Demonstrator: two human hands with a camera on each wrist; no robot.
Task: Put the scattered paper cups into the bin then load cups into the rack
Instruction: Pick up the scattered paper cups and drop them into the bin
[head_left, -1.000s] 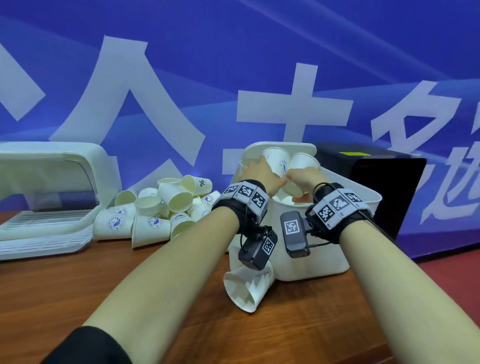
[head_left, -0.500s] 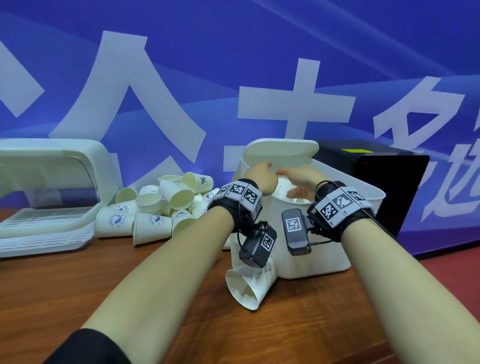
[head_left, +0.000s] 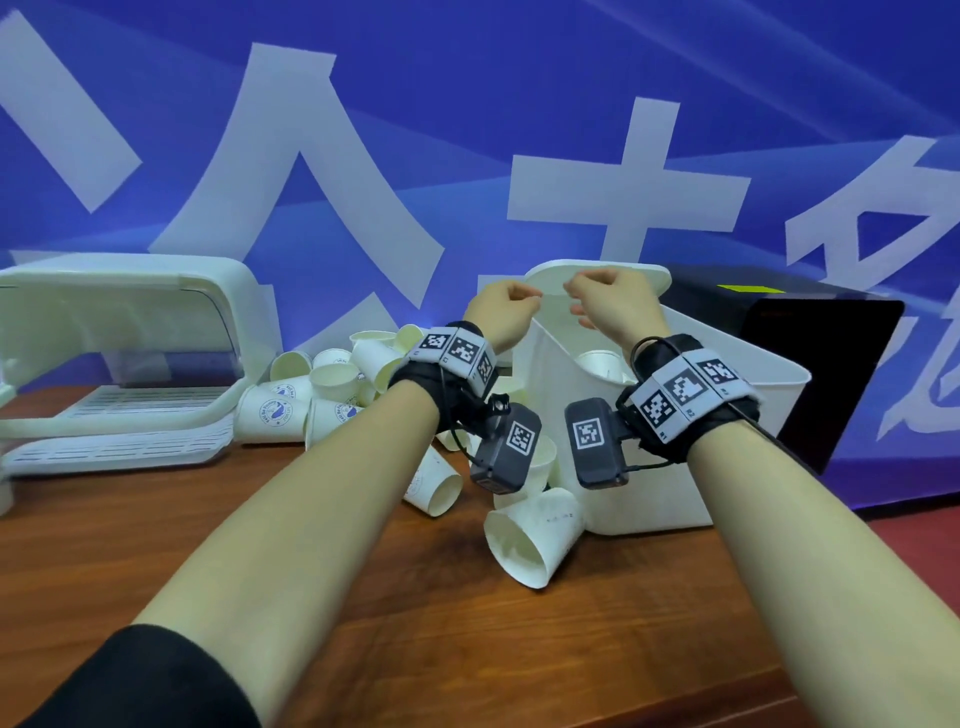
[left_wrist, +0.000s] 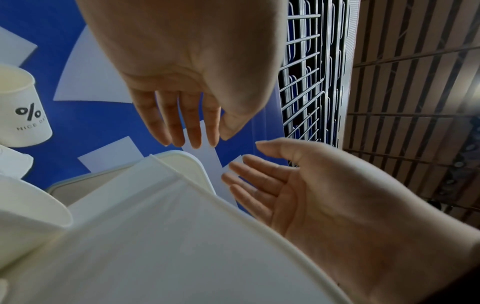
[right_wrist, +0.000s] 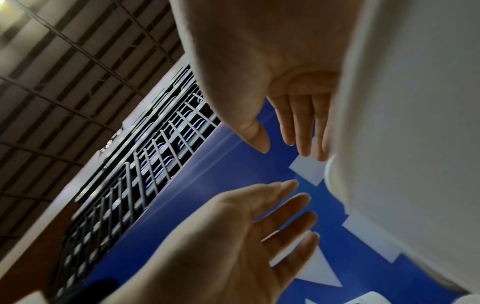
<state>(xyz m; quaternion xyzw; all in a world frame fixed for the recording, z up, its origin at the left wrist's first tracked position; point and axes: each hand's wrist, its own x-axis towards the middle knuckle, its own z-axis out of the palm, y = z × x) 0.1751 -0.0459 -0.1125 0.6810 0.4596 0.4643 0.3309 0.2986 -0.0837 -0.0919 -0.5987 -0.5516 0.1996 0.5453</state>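
Observation:
Both my hands hover empty above the white bin (head_left: 654, 467). My left hand (head_left: 500, 312) is over the bin's left rim and my right hand (head_left: 609, 301) is just beside it, fingers relaxed. In the left wrist view the left hand (left_wrist: 205, 131) shows loose straight fingers holding nothing. The right hand (right_wrist: 283, 144) looks the same in the right wrist view. A paper cup (head_left: 597, 361) lies inside the bin. A pile of paper cups (head_left: 317, 387) sits on the table left of the bin. One cup (head_left: 530, 540) lies on its side at the bin's front corner, another (head_left: 436, 483) under my left forearm.
The white rack (head_left: 119, 364) with a slatted tray stands at the far left of the wooden table (head_left: 363, 649). A black box (head_left: 810, 364) stands right behind the bin. A blue banner closes off the back.
A second ago each hand held cups over the bin. The hands dipped into the bin, let the cups go, and have come up empty above the rim.

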